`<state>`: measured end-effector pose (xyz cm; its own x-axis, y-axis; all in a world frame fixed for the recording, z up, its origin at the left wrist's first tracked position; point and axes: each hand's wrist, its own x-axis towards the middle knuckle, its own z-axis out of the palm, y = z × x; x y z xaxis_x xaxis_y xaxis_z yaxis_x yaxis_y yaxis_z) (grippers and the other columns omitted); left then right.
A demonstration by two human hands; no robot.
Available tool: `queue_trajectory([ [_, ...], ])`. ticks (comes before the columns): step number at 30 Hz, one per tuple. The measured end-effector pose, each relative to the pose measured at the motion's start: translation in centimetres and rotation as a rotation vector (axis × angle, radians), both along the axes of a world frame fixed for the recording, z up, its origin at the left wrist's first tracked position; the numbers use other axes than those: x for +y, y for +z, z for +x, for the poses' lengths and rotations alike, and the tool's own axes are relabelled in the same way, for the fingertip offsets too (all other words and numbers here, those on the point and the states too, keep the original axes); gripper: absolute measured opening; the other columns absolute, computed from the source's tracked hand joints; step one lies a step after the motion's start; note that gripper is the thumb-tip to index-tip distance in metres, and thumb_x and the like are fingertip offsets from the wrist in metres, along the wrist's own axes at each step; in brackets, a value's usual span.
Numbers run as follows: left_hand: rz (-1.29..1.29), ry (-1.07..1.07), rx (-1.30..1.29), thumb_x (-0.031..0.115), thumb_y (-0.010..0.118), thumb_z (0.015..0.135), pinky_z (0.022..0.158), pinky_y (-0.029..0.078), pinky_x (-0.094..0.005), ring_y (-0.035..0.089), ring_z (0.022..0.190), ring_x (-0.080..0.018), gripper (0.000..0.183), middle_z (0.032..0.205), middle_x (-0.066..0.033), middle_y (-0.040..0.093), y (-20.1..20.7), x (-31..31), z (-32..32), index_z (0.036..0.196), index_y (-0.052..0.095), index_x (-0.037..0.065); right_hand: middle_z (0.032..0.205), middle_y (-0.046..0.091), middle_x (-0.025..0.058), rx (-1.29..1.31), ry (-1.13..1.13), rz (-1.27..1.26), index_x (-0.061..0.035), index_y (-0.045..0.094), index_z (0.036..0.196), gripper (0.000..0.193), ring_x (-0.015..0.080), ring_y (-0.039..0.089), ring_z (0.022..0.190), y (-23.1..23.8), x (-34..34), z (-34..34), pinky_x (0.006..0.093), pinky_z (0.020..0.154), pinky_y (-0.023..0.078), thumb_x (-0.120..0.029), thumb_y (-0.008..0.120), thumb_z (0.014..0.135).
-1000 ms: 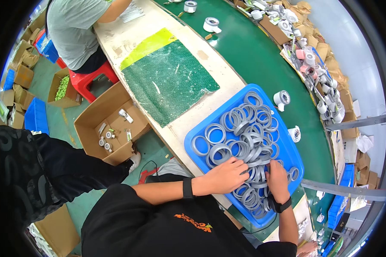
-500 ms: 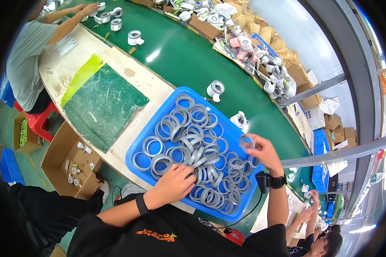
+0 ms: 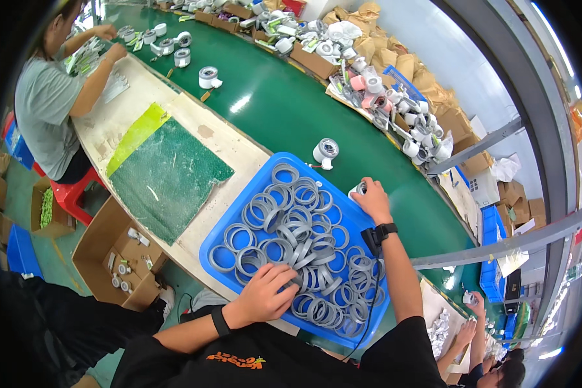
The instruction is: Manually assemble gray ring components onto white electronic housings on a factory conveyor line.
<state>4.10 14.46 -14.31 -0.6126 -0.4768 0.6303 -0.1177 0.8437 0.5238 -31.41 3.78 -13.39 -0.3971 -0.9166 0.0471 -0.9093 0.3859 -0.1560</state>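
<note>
My left hand point(image 3: 269, 292) rests on the heap of grey rings point(image 3: 302, 236) in a blue tray point(image 3: 211, 222). Its fingers are loosely bent and a little apart, with no ring lifted in them. Beyond the tray's right rim, my right hand point(image 3: 372, 200) is closed around a small white round housing point(image 3: 357, 190) on the green belt. Most of that housing is hidden by the fingers, and I cannot tell whether a ring is on it. Another white housing with a dark round top point(image 3: 326, 151) stands on the belt behind the tray.
The green belt point(image 3: 258, 84) carries more housings point(image 3: 208, 78) at the far left, where a person in grey point(image 3: 48, 110) works. A green mat point(image 3: 168, 178) lies left of the tray. Cartons and mixed parts line the far side. A cable hangs from my right wrist.
My right hand has gone from above the tray, where it held up a grey ring, to the white housing on the belt. My left hand stays on the rings.
</note>
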Motion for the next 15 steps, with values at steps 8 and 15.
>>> queue_trajectory([
  [8, 0.024, 0.059, 0.028, 0.013, 0.077, 0.062, 0.087, 0.039, -0.0490, 0.052, 0.111, -0.0377, 0.057, 0.123, -0.0178, 0.050, 6.6, 0.3, -0.2, 0.113, 0.052, 0.007, 0.110, 0.059, 0.0163, -0.438, 0.398, -0.360, -0.0015, 0.056, 0.111, 0.050, 0.0313, 0.062, 0.092, 12.1, 6.3, 10.2, 0.0347, 0.081, 0.050, -0.019, 0.076, 0.069],
  [15, -0.117, 0.186, 0.328, 0.011, 0.080, 0.060, 0.086, 0.042, -0.0436, 0.050, 0.111, -0.0379, 0.072, 0.123, -0.0199, 0.045, 7.8, -1.2, -2.6, 0.122, 0.044, 0.007, 0.109, 0.060, 0.0164, -0.666, 0.616, -0.365, -0.0021, 0.050, 0.121, 0.066, 0.0335, 0.062, 0.098, 15.4, 14.9, 17.8, 0.0359, 0.084, 0.050, -0.022, 0.078, 0.065],
])
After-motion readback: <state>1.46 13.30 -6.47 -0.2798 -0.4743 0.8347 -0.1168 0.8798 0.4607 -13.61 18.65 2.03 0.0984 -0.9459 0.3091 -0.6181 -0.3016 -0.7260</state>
